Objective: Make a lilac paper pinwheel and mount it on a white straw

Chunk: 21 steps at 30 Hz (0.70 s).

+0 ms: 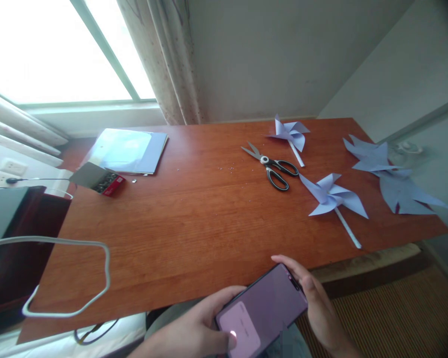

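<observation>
A smartphone (272, 308) with a lit, pinkish screen and a pale pop-up panel lies tilted between both hands, just off the front edge of the table. My left hand (205, 323) is closed around its lower end, with the thumb on the screen over the panel. At the upper end, my right hand (313, 298) grips the phone, one finger along its top edge. Beyond the hands, a paper pinwheel (332, 199) on a white stick rests on the table. Scissors (271, 164) with black and white handles lie spread near a second pinwheel (289, 133).
Cut paper pieces (373, 156) lie at the table's right end. Back left are a stack of paper (134, 149) in a clear sleeve and a small red and grey box (99, 179). A white cable (106, 268) loops over the left front of the wooden table (164, 238).
</observation>
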Each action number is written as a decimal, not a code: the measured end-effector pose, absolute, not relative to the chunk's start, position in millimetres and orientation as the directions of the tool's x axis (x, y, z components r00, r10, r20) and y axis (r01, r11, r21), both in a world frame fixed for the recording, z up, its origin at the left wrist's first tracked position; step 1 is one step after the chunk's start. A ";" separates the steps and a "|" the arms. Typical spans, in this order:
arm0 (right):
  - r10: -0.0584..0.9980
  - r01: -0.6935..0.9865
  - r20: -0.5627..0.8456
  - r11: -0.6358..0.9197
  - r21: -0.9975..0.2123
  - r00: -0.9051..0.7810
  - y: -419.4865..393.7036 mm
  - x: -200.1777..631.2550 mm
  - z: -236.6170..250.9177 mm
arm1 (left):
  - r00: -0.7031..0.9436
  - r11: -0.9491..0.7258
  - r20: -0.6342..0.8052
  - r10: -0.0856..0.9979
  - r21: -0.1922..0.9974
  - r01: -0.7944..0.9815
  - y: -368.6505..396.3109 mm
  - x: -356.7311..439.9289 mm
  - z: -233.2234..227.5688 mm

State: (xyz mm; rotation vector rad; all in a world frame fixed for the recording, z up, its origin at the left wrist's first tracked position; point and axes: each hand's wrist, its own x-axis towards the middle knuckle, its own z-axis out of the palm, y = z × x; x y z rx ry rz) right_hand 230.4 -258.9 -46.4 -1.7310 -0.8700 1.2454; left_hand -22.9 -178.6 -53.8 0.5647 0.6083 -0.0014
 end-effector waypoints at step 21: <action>0.873 0.008 -0.391 -0.411 -0.912 0.292 -260.8 230.1 -52.9 | 0.809 0.878 -0.569 0.145 0.451 0.160 -174.1 -22.1 -50.2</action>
